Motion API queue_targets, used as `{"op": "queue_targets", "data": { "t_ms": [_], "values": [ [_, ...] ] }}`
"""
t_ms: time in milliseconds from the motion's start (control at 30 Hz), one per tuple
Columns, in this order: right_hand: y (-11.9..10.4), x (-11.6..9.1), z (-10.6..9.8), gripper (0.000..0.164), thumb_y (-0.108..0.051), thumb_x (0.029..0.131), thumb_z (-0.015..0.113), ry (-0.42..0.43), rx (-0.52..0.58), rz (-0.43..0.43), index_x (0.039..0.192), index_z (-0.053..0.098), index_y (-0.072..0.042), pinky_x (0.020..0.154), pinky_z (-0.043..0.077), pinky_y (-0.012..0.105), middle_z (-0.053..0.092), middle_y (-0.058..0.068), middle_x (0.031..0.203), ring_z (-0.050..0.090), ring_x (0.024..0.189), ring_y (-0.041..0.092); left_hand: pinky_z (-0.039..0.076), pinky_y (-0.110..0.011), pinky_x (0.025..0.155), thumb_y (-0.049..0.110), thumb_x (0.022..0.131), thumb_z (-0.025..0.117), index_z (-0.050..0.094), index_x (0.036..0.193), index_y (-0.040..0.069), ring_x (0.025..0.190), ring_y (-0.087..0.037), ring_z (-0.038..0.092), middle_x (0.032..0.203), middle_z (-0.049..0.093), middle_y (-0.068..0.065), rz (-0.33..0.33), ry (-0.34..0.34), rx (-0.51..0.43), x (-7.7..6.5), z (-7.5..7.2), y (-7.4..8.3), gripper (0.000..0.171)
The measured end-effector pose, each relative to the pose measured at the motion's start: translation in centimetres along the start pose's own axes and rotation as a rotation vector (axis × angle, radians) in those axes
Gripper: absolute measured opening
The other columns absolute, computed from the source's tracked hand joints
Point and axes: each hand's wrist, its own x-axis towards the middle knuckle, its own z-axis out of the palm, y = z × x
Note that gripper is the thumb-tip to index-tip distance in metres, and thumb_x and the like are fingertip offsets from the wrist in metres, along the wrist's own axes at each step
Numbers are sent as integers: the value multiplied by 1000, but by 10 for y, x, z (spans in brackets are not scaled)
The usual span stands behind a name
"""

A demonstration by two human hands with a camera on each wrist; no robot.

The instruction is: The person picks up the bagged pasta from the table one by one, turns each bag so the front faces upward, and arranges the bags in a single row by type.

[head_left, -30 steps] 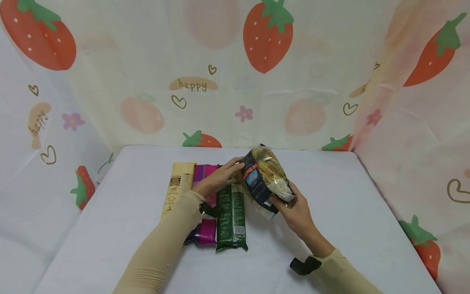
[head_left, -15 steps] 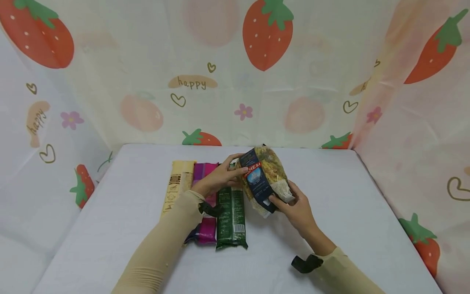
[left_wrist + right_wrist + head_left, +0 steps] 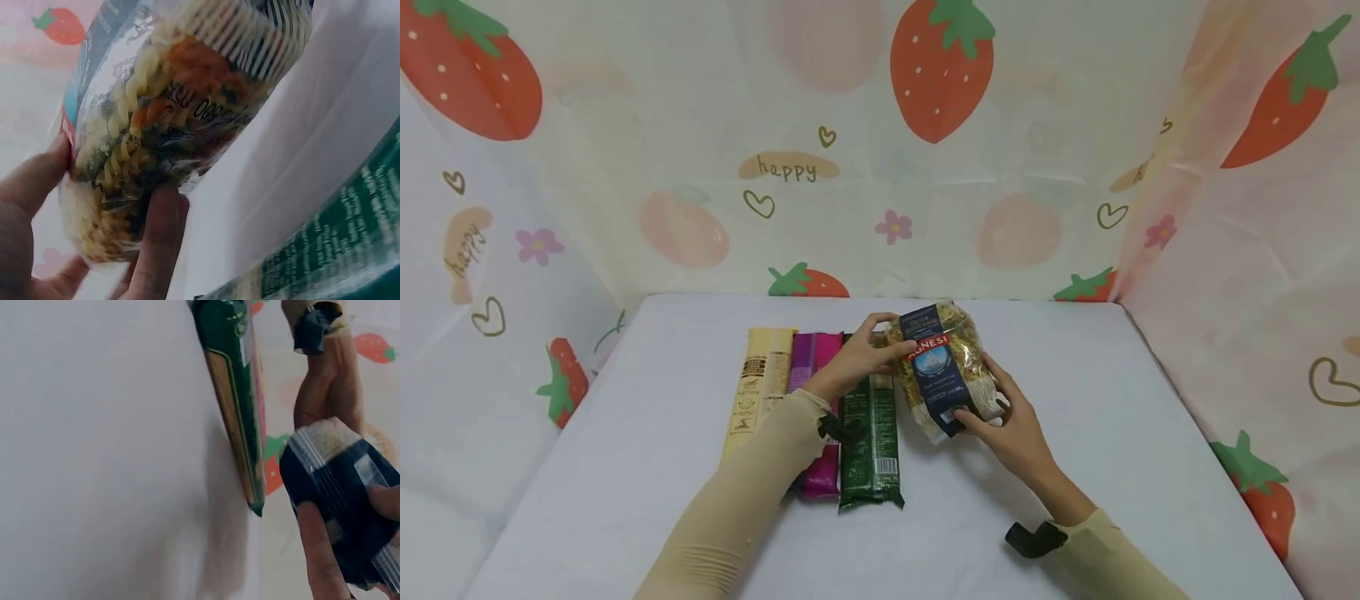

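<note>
Both hands hold a clear bag of spiral pasta (image 3: 938, 367) with a dark blue label and a red brand band, raised and tilted above the table. My left hand (image 3: 867, 357) grips its upper left side; in the left wrist view the thumb lies on one face and the fingers (image 3: 159, 244) on the other. At the lower right end my right hand (image 3: 1006, 421) pinches the bag, thumb on the label. Colourful spirals of the pasta (image 3: 137, 131) show through the plastic. Just left of the bag lies a dark green packet (image 3: 871, 450), partly covered by the left hand.
A magenta and purple packet (image 3: 822, 475) and a cream-yellow packet (image 3: 758, 375) lie left of the green one, in a row on the white table (image 3: 1097, 433). Strawberry-printed cloth (image 3: 685, 125) walls the back and both sides.
The pasta bag has turned so its blue label faces more toward the head camera. Both hands turn with it and keep their hold. The packets in the row stay put.
</note>
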Motion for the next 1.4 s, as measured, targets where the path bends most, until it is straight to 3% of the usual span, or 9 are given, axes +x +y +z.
{"op": "queue_targets", "data": {
  "t_ms": [133,233,333,433,600,867,1100,1333,1400],
  "values": [
    [2,0,-8,92,-11,97,83,-36,-43,-5,171,30,-19,115,43,64,34,16,171,45,147,42,58,-55,103,31,102,79,36,167,22,122,-41,67,161,36,-24,-2,30,27,3,4,3,79],
    [5,1,-13,90,-10,96,83,-39,-34,8,169,31,-16,121,35,68,35,18,170,48,146,43,57,-57,104,27,102,78,32,169,21,119,-44,68,163,35,-25,4,42,23,7,10,5,82],
    [9,3,-16,91,-9,96,84,-32,-10,32,169,29,-15,119,40,62,37,17,167,52,143,41,54,-60,107,27,102,78,25,170,15,113,-45,71,166,33,-25,10,68,7,11,19,6,87],
    [13,5,-21,91,-8,96,82,-29,24,56,169,28,-14,110,51,45,43,21,162,55,139,40,49,-62,111,31,101,79,22,168,11,107,-43,74,167,34,-24,6,105,10,16,27,3,90],
    [20,10,-33,91,-10,100,79,-38,70,104,171,24,-18,93,54,21,53,26,150,58,134,42,45,-60,115,37,100,80,29,165,12,110,-39,74,166,39,-22,-1,135,27,27,39,2,86],
    [30,19,-46,90,-12,101,78,-42,135,159,172,22,-19,88,60,25,51,27,149,64,126,34,45,-60,116,35,101,78,33,167,15,125,-41,68,156,49,-27,-21,127,8,40,52,2,82],
    [39,27,-58,92,-13,102,76,-35,169,207,173,18,-20,88,60,24,49,27,152,66,118,19,43,-54,119,40,101,79,40,163,12,151,-37,45,163,48,-15,-16,155,51,55,66,-7,79],
    [49,35,-72,94,-15,104,74,-52,215,220,174,11,-18,92,61,28,43,28,156,63,117,10,41,-50,123,32,99,81,38,167,17,151,-35,47,169,41,-11,-4,58,-16,68,74,-7,82],
    [52,36,-76,93,-15,104,74,-52,222,218,174,12,-17,92,61,28,43,27,155,63,116,9,39,-50,124,31,100,81,35,169,18,155,-36,41,170,37,-12,-13,30,-14,71,76,-7,84]
  ]
}}
